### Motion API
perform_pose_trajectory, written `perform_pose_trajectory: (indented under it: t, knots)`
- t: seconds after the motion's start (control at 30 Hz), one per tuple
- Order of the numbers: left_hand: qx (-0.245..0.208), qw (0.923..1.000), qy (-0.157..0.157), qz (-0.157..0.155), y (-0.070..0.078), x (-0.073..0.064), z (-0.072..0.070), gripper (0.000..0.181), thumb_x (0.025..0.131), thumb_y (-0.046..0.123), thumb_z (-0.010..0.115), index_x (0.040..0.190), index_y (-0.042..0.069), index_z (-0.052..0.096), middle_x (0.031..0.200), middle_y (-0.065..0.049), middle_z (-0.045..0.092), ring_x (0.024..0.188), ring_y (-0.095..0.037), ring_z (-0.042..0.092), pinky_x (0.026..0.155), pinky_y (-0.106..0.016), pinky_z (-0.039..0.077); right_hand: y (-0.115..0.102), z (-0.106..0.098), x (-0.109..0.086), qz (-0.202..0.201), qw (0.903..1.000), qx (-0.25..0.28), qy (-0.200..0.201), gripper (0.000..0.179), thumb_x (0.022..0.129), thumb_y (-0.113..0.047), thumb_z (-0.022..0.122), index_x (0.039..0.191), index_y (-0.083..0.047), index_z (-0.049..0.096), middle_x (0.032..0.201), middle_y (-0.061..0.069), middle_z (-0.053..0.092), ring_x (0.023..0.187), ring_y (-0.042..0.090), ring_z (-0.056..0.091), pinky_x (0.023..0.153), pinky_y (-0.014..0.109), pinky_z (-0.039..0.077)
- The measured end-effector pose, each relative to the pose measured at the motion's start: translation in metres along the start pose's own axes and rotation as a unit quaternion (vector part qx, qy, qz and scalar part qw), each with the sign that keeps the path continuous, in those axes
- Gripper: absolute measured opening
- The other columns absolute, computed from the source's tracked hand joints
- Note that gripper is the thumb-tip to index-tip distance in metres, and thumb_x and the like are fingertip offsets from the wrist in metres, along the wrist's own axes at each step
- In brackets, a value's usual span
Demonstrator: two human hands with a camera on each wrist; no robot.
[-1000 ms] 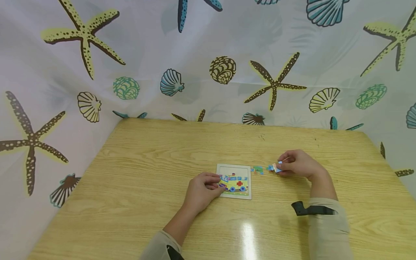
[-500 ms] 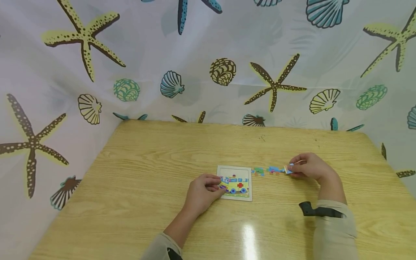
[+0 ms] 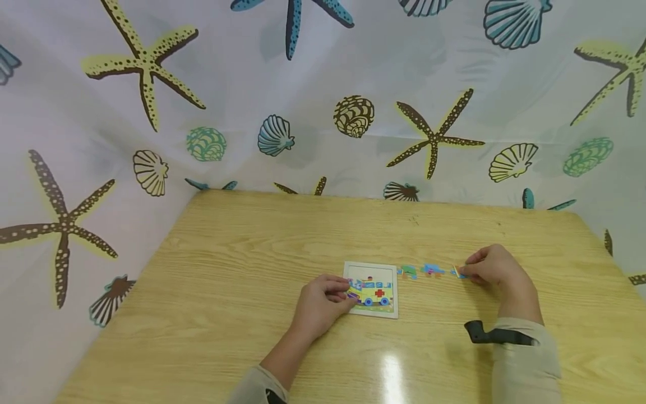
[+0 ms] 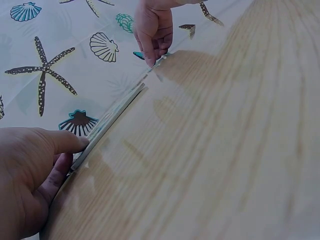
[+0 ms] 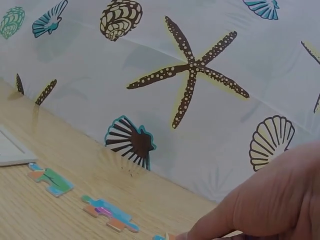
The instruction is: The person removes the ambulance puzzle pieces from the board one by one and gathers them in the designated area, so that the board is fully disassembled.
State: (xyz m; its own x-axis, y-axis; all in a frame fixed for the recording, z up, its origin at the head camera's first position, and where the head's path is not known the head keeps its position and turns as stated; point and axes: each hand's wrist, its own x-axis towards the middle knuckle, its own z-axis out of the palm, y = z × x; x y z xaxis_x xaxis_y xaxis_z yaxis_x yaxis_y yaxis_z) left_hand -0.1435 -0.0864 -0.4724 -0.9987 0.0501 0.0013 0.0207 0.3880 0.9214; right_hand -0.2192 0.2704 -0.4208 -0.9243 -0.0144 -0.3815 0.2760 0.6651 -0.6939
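A square white puzzle tray (image 3: 370,270) lies on the table in the head view; a yellow ambulance picture fills its lower part and its upper part is bare. My left hand (image 3: 323,306) grips the tray's left edge, and the left wrist view has the thumb and fingers on that rim. To the right lie two jigsaw pieces, a green one (image 3: 407,272) and a blue one (image 3: 432,270). Farther right, my right hand (image 3: 497,268) pinches a third jigsaw piece (image 3: 458,272) at table level, seemingly tilted. Its fingers partly hide this piece.
The wooden table (image 3: 252,241) runs back to a hanging white cloth (image 3: 313,78) printed with starfish and shells. A dark strap (image 3: 499,336) goes round the right sleeve.
My right hand has moved right and lower with its jigsaw piece, away from the blue piece, which now shows whole. The left hand keeps its grip on the tray. The head view has shifted slightly.
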Motion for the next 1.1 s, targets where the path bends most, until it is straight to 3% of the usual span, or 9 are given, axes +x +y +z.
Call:
perform_pose_trajectory:
  t: [0.3, 0.5, 0.8, 1.1]
  knots:
    - [0.001, 1.0, 0.006, 0.006, -0.001, 0.0, -0.002, 0.025, 0.079, 0.013, 0.085, 0.1, 0.003, 0.077, 0.112, -0.004, 0.068, 0.081, -0.01, 0.066, 0.07, -0.017, 0.056, -0.004, 0.002, 0.0, -0.004, 1.0, 0.003, -0.008, 0.033, 0.092, -0.013, 0.071, 0.113, 0.01, 0.06, 0.083, 0.006, 0.068, 0.066, 0.012, 0.063, 0.063, 0.026, 0.055]
    - [-0.006, 1.0, 0.0, 0.0, 0.0, -0.001, -0.001, 0.025, 0.079, 0.013, 0.085, 0.101, 0.003, 0.077, 0.113, -0.004, 0.068, 0.081, -0.009, 0.066, 0.071, -0.017, 0.056, -0.008, 0.002, -0.001, -0.034, 0.9991, 0.003, -0.023, 0.042, 0.096, -0.027, 0.067, 0.12, 0.007, 0.059, 0.093, 0.009, 0.067, 0.07, 0.013, 0.065, 0.067, 0.029, 0.056]
    - [-0.004, 1.0, -0.004, 0.001, 0.001, -0.001, -0.003, 0.016, 0.079, 0.013, 0.085, 0.091, 0.005, 0.078, 0.112, -0.005, 0.067, 0.081, -0.01, 0.065, 0.07, -0.015, 0.056, -0.03, 0.023, 0.004, -0.104, 0.9918, 0.042, -0.062, 0.041, 0.099, -0.029, 0.064, 0.121, 0.005, 0.06, 0.093, 0.01, 0.067, 0.074, 0.017, 0.064, 0.069, 0.031, 0.057]
    - [-0.005, 0.9999, -0.004, 0.008, -0.001, 0.0, -0.002, 0.014, 0.079, 0.013, 0.085, 0.089, 0.006, 0.078, 0.112, -0.004, 0.067, 0.08, -0.008, 0.065, 0.07, -0.016, 0.056, -0.05, 0.047, 0.006, -0.129, 0.9868, 0.04, -0.089, 0.032, 0.098, -0.023, 0.064, 0.116, 0.004, 0.063, 0.094, 0.013, 0.066, 0.075, 0.018, 0.065, 0.069, 0.03, 0.057]
